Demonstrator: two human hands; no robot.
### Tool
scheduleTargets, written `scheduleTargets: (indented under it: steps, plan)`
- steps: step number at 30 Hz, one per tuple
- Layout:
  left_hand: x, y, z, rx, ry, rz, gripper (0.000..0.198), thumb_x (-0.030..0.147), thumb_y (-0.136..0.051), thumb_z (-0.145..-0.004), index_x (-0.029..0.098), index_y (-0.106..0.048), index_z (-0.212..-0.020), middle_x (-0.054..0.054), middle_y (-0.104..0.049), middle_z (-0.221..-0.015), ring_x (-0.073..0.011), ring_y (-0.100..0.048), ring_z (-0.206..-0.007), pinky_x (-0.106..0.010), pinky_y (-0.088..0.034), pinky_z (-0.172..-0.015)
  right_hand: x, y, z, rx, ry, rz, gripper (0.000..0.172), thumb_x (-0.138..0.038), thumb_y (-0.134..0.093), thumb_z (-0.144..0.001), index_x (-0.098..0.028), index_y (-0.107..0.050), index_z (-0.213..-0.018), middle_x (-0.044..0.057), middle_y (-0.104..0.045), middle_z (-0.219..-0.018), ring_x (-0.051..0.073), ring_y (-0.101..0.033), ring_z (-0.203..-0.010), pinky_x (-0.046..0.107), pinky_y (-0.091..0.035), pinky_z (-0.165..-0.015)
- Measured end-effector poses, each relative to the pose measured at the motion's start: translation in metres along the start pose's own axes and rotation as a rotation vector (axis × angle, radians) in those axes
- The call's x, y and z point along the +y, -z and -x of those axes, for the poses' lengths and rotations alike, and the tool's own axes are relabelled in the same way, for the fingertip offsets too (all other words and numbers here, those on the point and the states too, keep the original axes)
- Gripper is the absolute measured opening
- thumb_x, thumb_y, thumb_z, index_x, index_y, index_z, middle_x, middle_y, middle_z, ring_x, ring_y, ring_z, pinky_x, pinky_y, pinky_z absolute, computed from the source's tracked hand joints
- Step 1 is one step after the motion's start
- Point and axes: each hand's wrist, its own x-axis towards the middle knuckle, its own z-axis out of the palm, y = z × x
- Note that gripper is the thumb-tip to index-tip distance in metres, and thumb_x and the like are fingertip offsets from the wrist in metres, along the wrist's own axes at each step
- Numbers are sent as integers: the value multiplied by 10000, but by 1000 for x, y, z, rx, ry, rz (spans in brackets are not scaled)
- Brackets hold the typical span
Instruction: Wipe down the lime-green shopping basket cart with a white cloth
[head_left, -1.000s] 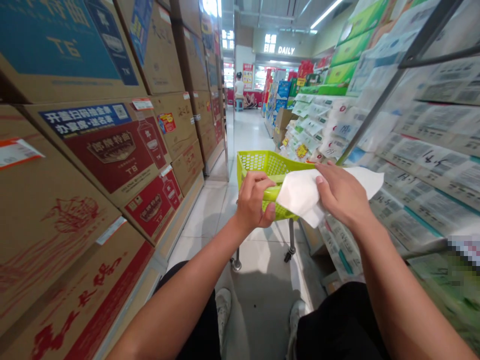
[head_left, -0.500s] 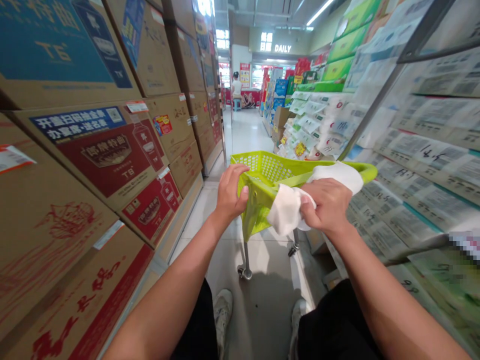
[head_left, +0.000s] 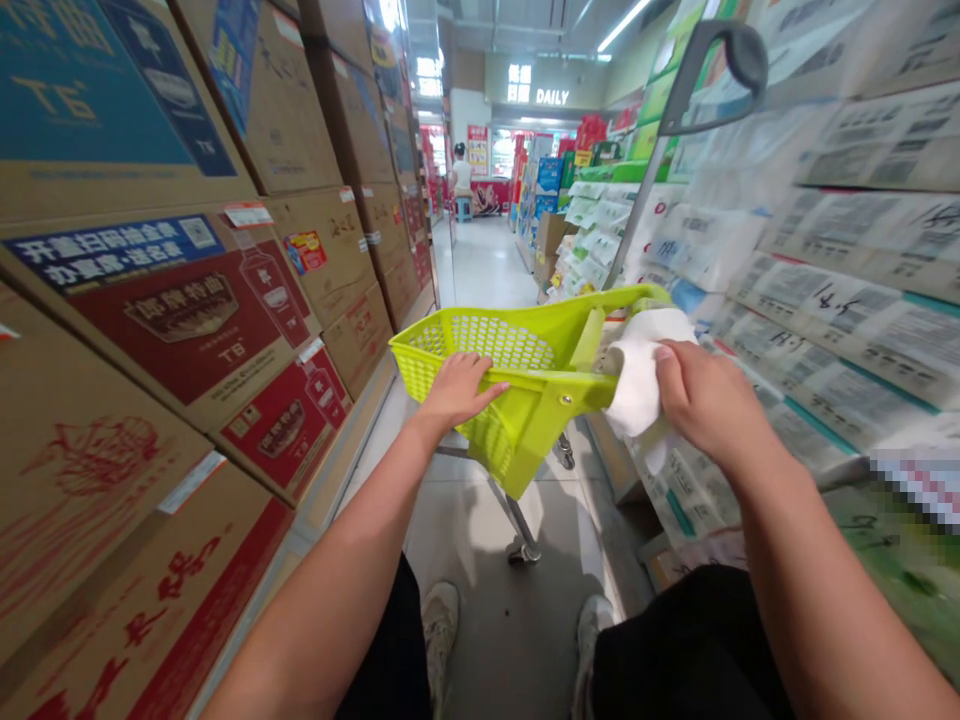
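Observation:
A lime-green wheeled shopping basket (head_left: 517,340) with perforated sides stands on thin metal legs before me. My left hand (head_left: 459,388) is closed over its near rim, fingers inside and thumb outside. At the basket's right end, my right hand (head_left: 701,395) grips a white cloth (head_left: 636,370), which drapes over the rim and hangs down its outer side. A grey pull handle (head_left: 679,85) rises on a metal pole behind the basket's right end. Beneath it, caster wheels (head_left: 525,553) rest on the floor. The basket's inside, where visible, shows no goods.
Stacked cardboard cartons (head_left: 180,320) line the left side closely. Plastic-wrapped paper packs (head_left: 840,290) are piled along the right. The tiled floor (head_left: 487,260) runs down the aisle towards a person (head_left: 461,175) at the far end. My shoes (head_left: 441,620) stand behind the basket.
The basket has turned, its left end swinging left and its pull handle coming further into view. My left hand has shifted slightly left; my right hand and the cloth have moved right.

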Motion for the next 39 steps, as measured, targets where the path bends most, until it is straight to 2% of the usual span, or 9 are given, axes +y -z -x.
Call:
scheduleTargets:
  steps: [5, 10, 14, 20, 23, 27, 30, 34, 39]
  plan:
    - [13, -5, -8, -48, -80, 214, 536, 636, -465, -1017, 165, -653, -1193, -130, -695, -1201, -302, -633, -1125, -451, -493, -1020, -36, -18, -2, -6, 42, 283, 471, -332, -300, -1081, -148, -698, -908, 175, -733, -861, 288, -651, -783, 388, -368, -716]
    - [34, 7, -1, -96, -78, 512, 465, 477, -466, -1037, 179, -606, -1364, -116, -676, -1383, -264, -624, -1291, -403, -463, -1140, -56, -63, -9, -85, 198, 245, 445, -279, -323, -1081, -125, -722, -958, 178, -751, -922, 298, -663, -903, 408, -393, -857]
    - [34, 18, 8, -111, 4, 450, 562, 511, -429, -1050, 177, -532, -1490, -124, -622, -1502, -290, -590, -1378, -443, -439, -1184, -66, -85, -8, -213, 334, 117, 451, -396, -366, -1092, -127, -721, -1166, 163, -767, -1118, 301, -667, -1046, 405, -396, -956]
    - [27, 23, 19, -184, -4, 412, 617, 614, -518, -1007, 252, -564, -1504, -68, -608, -1538, -285, -575, -1404, -430, -419, -1212, -47, -91, -11, -60, 223, 90, 475, -426, -416, -1069, -121, -702, -1294, 167, -702, -1362, 326, -571, -1306, 439, -315, -1129]
    - [41, 20, 21, -186, -57, 461, 589, 591, -505, -1024, 290, -548, -1528, -35, -595, -1560, -266, -563, -1423, -409, -408, -1222, -31, -94, -15, -115, 134, 199, 478, -438, -404, -1066, -135, -772, -1087, 177, -770, -1151, 335, -628, -1155, 469, -323, -1075]
    - [58, 6, 14, -154, 76, 588, 593, 585, -521, -1009, 309, -549, -1532, -29, -634, -1517, -278, -627, -1343, -426, -475, -1159, -29, -103, -12, -263, 273, 114, 459, -435, -403, -1072, -164, -772, -1039, 128, -788, -1005, 282, -661, -979, 411, -364, -945]
    - [58, -8, 2, -87, 213, 762, 549, 499, -556, -981, 217, -630, -1446, -77, -713, -1393, -268, -687, -1221, -402, -543, -1058, -40, -110, -7, -278, 389, -24, 424, -416, -412, -1078, -166, -744, -1162, 112, -784, -1082, 269, -664, -1014, 384, -371, -936]
    - [46, -14, -10, -40, 421, 882, 330, 265, -557, -886, 132, -778, -1092, -93, -805, -1031, -232, -739, -955, -331, -584, -855, -47, -112, -4, -263, 395, -43, 424, -402, -400, -1082, -169, -736, -1194, 120, -776, -1095, 267, -653, -1030, 380, -372, -958]
    - [37, 7, -3, -3, 433, 608, 200, 213, -603, -758, 158, -774, -844, -59, -770, -848, -218, -694, -813, -312, -531, -765, -29, -109, -10, -131, 183, 139, 453, -419, -390, -1062, -168, -766, -1029, 142, -762, -1045, 301, -611, -1058, 454, -334, -1089]
